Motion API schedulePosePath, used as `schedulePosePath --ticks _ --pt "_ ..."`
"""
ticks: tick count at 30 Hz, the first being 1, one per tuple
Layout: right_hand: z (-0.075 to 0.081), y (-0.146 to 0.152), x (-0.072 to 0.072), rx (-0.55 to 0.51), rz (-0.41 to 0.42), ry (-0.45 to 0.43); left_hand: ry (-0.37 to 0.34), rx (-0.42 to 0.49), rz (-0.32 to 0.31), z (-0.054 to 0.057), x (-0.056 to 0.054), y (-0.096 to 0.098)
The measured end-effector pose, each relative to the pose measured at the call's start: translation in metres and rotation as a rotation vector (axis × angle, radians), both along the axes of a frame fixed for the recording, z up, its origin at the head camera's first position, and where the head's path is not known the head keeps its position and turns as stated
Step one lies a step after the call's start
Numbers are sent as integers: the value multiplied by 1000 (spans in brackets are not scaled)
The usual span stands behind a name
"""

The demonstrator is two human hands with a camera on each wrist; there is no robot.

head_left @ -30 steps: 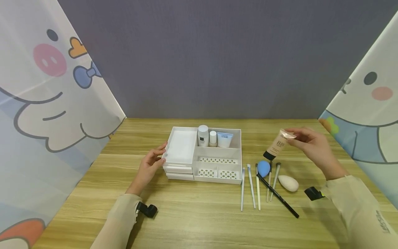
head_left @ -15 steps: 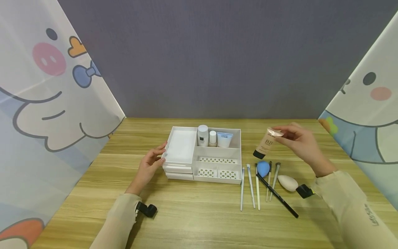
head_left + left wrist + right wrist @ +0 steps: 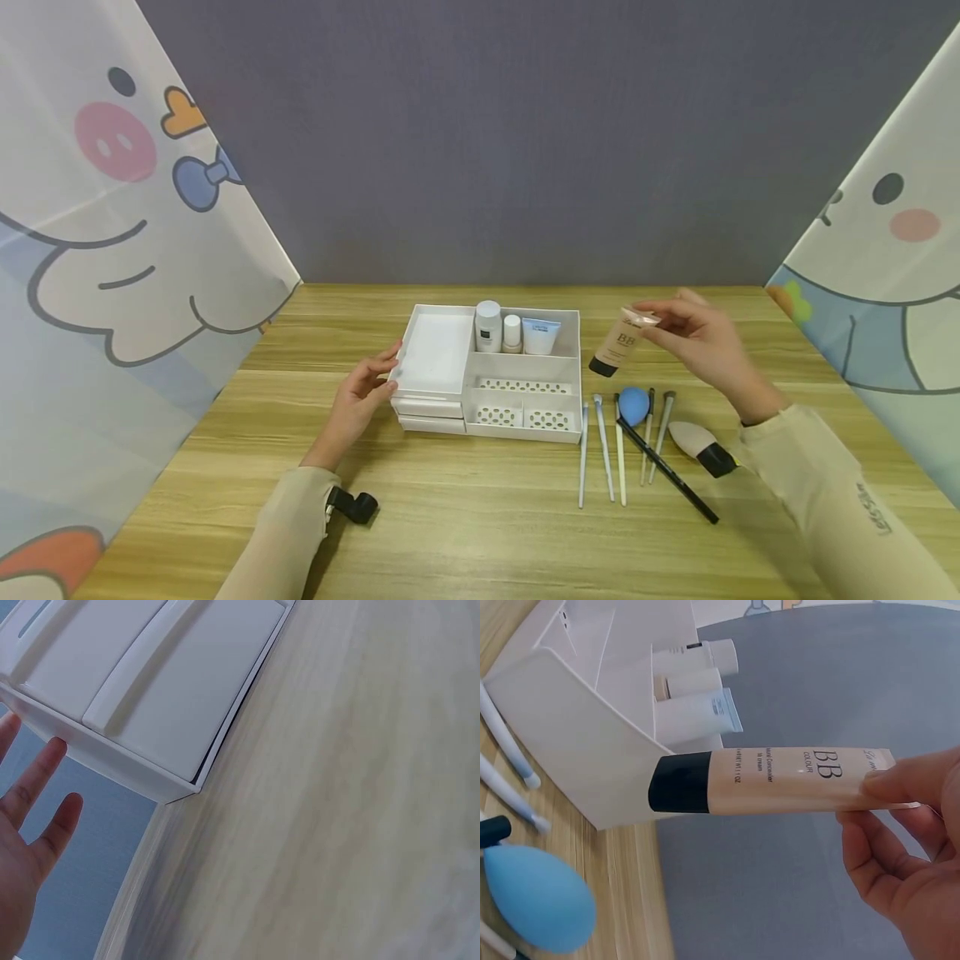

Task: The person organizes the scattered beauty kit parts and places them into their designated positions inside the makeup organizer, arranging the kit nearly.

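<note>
Nearby lie brushes (image 3: 621,467) and sponges (image 3: 634,406); fingers (image 3: 872,855) pinch a tube (image 3: 772,780).

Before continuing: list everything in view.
Organizer: 1, white, on table
Bottles: 2, white, rear compartment
Small tube: 1, pale blue, beside bottles
BB tube: 1, beige and black, above table
Brushes: 5, pale handles, right of organizer
Stick: 1, black, across brushes
Sponges: 2, blue, beige, by brushes
Table: 1, tan, below
Backdrop: 1, grey, behind
Side panels: 2, multicoloured, flanking
Wrist cameras: 2, black, at sleeves
Sleeves: 2, cream, on forearms
Left hand: 1, at organizer
Right hand: 1, grip on BB tube
</note>
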State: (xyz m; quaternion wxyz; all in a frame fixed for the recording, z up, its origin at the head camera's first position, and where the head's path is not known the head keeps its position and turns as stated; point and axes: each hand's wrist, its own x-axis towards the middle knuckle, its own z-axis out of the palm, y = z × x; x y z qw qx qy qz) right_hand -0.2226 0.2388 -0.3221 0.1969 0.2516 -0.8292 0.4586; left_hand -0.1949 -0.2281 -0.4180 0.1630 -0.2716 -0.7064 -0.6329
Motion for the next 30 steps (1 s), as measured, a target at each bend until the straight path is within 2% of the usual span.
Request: schedulePosePath --ticks 10,18,30 --pt "3 -18 0 -30 39 99 -4 -4 3 0 -1 0" --pt "1 -29 -3 -72 80 110 4 -9 6 -1 -1 -1" --pt "-7 -42 -12 -112 86 125 0 -8 11 -1 -1 0"
